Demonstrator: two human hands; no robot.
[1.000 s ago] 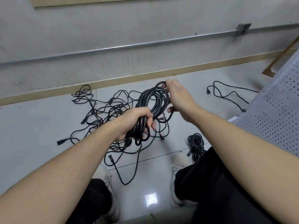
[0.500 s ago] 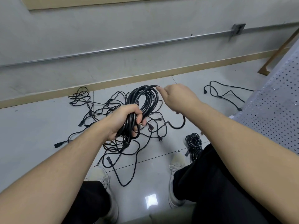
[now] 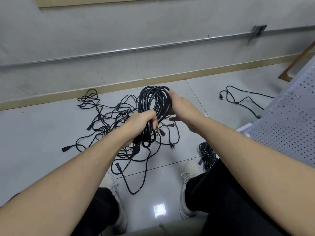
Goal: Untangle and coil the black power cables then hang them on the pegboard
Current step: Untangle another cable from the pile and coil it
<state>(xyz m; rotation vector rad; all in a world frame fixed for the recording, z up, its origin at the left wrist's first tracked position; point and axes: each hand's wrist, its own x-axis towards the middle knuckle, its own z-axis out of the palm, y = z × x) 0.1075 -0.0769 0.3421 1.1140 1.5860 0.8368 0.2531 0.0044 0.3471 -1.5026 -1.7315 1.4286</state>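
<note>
Fingers of the left hand (image 3: pixel 142 122) wrap the coil (image 3: pixel 154 106) low down; right hand (image 3: pixel 183 108) cups its far side, fingers mostly straight. No readable writing anywhere.

A person's left hand (image 3: pixel 142 120) grips the lower part of a cable coil (image 3: pixel 153 106) held above the floor (image 3: pixel 42 133), while the right hand (image 3: pixel 180 108) lies against the coil's right side. Beneath and to the left of the coil, a cable tangle (image 3: pixel 110 126) sprawls across the floor in front of the wall (image 3: pixel 119 68). A second coil (image 3: pixel 207 155) lies by the right shoe (image 3: pixel 189 171), a loose cable (image 3: pixel 242 99) farther right, and the pegboard (image 3: pixel 289 126) stands at the right edge.
</note>
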